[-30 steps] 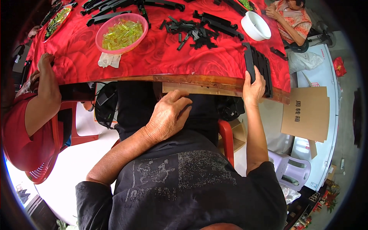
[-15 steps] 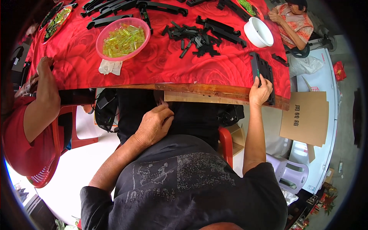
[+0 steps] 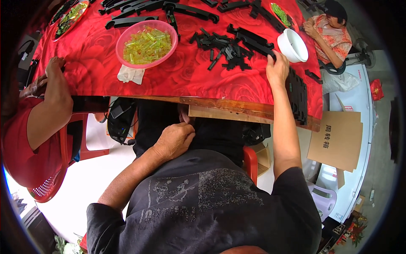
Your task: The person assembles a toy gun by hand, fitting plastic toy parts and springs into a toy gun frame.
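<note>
My right hand (image 3: pixel 278 70) reaches over the table, thumb and fingers closed at the near end of a long black plastic part (image 3: pixel 252 41). Beside that wrist, other black plastic parts (image 3: pixel 297 95) lie at the table's right edge. A heap of small black pieces (image 3: pixel 224 50) sits left of the hand, and a white bowl (image 3: pixel 292 45) stands to its right. My left hand (image 3: pixel 175 139) rests in my lap below the table edge with curled fingers; their inner side is hidden.
A pink bowl of yellow-green clear tubes (image 3: pixel 147 44) stands on the red cloth (image 3: pixel 93 76), a white tissue (image 3: pixel 130 74) by it. More long black parts (image 3: pixel 190 10) lie at the back. One person (image 3: pixel 46 122) sits at left, another (image 3: pixel 332 42) at far right.
My right hand has left the black part at the table's right edge and moved farther in, to the end of the long part near the white bowl. My left hand stays in my lap.
</note>
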{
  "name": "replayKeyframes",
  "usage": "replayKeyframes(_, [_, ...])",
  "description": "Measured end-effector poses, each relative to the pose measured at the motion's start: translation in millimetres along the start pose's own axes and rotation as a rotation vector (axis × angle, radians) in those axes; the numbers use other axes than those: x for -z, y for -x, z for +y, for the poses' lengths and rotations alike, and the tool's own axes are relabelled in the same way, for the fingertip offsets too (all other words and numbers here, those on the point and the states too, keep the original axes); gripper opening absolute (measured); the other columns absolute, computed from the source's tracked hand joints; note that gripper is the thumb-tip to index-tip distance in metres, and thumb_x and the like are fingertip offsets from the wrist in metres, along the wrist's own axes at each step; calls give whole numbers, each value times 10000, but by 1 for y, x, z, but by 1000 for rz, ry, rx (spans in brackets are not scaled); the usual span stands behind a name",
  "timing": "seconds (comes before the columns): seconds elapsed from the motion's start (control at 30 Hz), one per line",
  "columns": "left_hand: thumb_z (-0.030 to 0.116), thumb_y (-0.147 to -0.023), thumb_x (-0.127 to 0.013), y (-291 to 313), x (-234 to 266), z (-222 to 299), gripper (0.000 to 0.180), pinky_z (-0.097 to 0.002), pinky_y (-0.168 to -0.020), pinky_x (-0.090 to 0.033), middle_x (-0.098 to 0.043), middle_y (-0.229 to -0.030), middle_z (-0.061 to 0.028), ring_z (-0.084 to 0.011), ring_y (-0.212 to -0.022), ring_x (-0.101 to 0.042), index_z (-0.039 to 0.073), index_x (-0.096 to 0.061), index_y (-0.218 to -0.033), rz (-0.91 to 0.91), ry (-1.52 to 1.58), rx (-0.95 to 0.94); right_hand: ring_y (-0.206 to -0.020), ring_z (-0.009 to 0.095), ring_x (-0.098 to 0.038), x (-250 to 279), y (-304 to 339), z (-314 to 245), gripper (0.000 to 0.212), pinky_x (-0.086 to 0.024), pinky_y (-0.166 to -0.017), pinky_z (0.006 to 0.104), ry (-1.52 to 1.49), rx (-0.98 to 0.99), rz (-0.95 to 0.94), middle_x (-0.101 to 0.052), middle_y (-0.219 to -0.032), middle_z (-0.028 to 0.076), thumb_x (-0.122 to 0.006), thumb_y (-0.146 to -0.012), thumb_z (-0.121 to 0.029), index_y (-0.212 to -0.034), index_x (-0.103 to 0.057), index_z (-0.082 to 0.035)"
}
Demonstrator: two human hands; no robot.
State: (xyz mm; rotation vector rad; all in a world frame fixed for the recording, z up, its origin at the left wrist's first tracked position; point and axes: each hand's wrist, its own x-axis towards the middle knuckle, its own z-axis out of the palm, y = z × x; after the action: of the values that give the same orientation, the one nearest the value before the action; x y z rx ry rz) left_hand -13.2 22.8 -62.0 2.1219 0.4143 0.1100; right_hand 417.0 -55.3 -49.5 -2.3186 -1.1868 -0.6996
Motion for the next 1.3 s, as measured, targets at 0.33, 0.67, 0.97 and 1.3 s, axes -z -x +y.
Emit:
replayKeyframes(0.33, [123, -907, -626, 4, 2, -3, 149, -447, -738, -519, -664, -884, -197, -388, -835, -660, 2, -692, -962, 2, -19, 11, -1019, 367, -623, -47, -26, 9, 290, -504, -878, 472, 182, 65, -168, -673, -1053, 150, -750, -819, -179, -1100, -723, -111])
replayKeyframes(0.67, [145, -906, -597, 2, 4, 4, 183, -459, -798, -528, -680, -921, -209, -394, -880, -663, -12, -686, -934, -38, 4, 65, -1048, 361, -576, 25, 31, 5, 319, -441, -943, 463, 100, 15, 144, -653, -1066, 150, -756, -793, -188, -1078, -678, -68])
replayKeyframes(0.97, [156, -906, -607, -5, -6, 1, 190, -464, -792, -529, -680, -902, -217, -397, -873, -665, -16, -689, -914, -79, -1, 33, -1015, 375, -566, 90, 135, 53, 376, -468, -896, 482, 236, -319, 57, -607, -1053, 154, -795, -781, -253, -1097, -676, -86])
replayKeyframes(1.3, [147, -899, -621, -1, -10, -4, 182, -477, -759, -516, -670, -876, -222, -405, -843, -658, -26, -675, -890, -48, 31, 54, -1041, 388, -559, 92, 138, 57, 372, -459, -907, 488, 381, -314, 127, -616, -1064, 151, -754, -857, -291, -1145, -659, -76])
